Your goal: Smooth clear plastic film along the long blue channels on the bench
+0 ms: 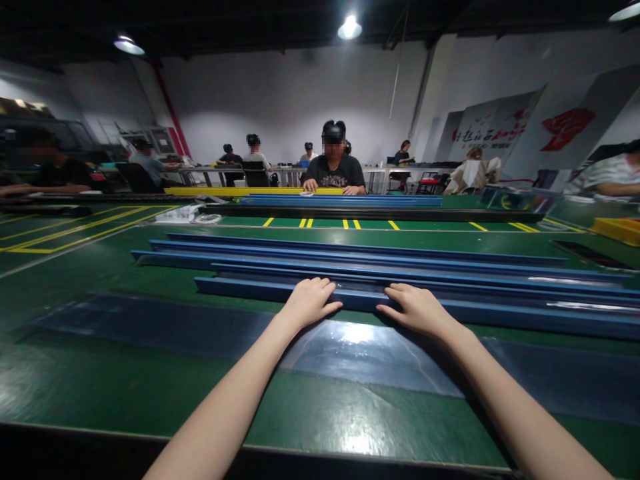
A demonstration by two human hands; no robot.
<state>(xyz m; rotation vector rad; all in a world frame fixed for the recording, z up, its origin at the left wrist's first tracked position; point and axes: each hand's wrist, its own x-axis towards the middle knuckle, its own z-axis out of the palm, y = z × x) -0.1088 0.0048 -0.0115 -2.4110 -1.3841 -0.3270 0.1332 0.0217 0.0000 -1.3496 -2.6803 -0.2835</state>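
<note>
A long blue channel profile (363, 299) lies lengthwise across the table in front of me. My left hand (310, 301) grips it near its middle, fingers over the top and thumb on the near side. A short way to the right, my right hand (414, 308) holds the same profile in a like grip. Both hands' fingertips are partly hidden inside the channel. Just behind are more blue profiles (280, 253), roughly parallel to it. On the near side a long clear plastic sheet (360, 353) lies flat beneath my forearms.
The green table (90, 400) carries yellow tape marks. Farther back lie a long black profile (380, 214) and a yellow bar (225, 191). A phone-like dark slab (590, 255) and a yellow tray (617, 230) are at right. A person (335, 167) sits opposite.
</note>
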